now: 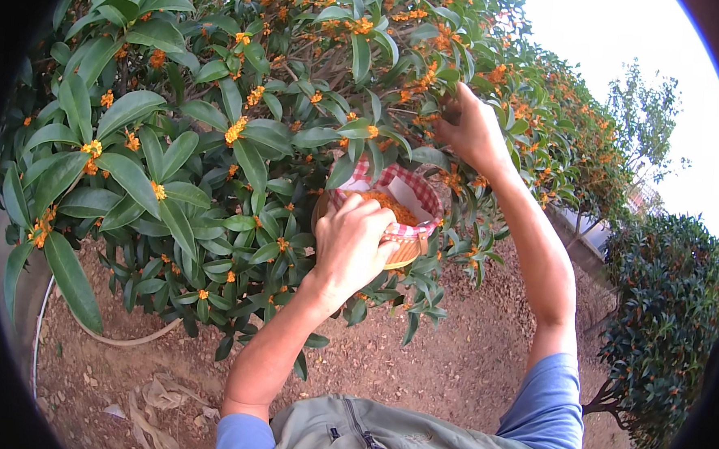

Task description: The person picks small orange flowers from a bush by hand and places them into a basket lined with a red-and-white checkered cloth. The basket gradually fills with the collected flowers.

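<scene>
My left hand (355, 239) grips the near rim of a small wicker basket (403, 258), its thumb at the outside wall. Red-and-white checked cloth (421, 194) lines the basket, along with white paper (411, 198). Loose orange blossoms (391, 206) lie inside. Up and to the right, my right hand (475, 133) reaches into an osmanthus bush (267, 128), beside a cluster of orange flowers (427, 78). Leaves and the hand itself partly hide those fingertips, so whether they pinch anything is unclear.
Leafy branches surround the basket on its left and far side. Dry soil with fallen leaves (450, 351) lies below. A pale hose (128, 339) and a crumpled plastic sheet (158, 400) rest at lower left. Another shrub (665, 320) stands right, near a low wall (584, 248).
</scene>
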A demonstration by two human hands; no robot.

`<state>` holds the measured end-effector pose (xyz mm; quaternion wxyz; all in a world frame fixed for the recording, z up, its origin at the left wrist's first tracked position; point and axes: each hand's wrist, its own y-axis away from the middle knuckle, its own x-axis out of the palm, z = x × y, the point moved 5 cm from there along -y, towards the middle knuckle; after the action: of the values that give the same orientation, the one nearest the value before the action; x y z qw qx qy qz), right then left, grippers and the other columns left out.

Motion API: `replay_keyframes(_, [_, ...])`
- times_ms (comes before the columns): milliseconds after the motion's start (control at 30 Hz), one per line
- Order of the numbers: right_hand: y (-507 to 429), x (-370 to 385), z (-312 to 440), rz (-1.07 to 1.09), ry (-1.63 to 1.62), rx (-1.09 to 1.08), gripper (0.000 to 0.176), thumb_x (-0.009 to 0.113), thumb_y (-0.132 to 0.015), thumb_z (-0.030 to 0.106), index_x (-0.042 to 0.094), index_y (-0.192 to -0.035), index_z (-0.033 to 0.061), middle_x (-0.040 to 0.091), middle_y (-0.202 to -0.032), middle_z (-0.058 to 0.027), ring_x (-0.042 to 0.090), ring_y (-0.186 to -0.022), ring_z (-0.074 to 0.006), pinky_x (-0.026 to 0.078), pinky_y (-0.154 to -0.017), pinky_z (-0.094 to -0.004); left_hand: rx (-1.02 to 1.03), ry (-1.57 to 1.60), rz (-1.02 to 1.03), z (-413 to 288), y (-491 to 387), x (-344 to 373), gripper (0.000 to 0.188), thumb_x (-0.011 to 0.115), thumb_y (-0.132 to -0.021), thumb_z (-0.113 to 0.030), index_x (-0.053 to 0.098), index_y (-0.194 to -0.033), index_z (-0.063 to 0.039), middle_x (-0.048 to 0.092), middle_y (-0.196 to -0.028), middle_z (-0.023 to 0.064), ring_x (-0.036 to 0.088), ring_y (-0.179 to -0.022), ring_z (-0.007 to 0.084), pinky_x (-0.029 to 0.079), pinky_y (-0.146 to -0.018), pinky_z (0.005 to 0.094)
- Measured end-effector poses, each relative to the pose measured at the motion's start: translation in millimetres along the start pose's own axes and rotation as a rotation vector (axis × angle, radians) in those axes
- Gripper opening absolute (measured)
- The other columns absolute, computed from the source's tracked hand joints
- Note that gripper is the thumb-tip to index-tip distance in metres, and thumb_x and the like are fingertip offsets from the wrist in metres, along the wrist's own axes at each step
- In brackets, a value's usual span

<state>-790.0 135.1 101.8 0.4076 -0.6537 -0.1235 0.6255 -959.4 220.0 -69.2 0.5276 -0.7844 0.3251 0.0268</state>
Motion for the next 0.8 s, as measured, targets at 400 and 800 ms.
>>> replay_keyframes(400, [-16, 9, -24, 0.182, 0.073, -0.021, 0.034, 0.079, -0.089, 0.025, 0.075, -0.117, 0.0052, 0.076, -0.097, -0.0218, 0.075, -0.09, -0.0334, 0.057, -0.082, -0.0453, -0.04, -0.014, 0.089, 1, 0, -5, 0.026, 0.089, -0.076, -0.02, 0.074, -0.093, -0.008, 0.072, -0.096, 0.0068, 0.068, -0.101, 0.0281, 0.056, -0.078, 0.0462])
replay_keyframes(800, [-20, 16, -24, 0.081, 0.04, 0.099, 0.022, 0.074, -0.088, 0.014, 0.074, -0.106, 0.0006, 0.074, -0.081, -0.0202, 0.076, -0.076, -0.029, 0.057, -0.074, -0.0416, 0.015, 0.036, -0.026, 3, 4, -3, 0.028, 0.091, -0.068, -0.019, 0.074, -0.088, -0.007, 0.069, -0.087, 0.0074, 0.067, -0.092, 0.0293, 0.054, -0.073, 0.0446])
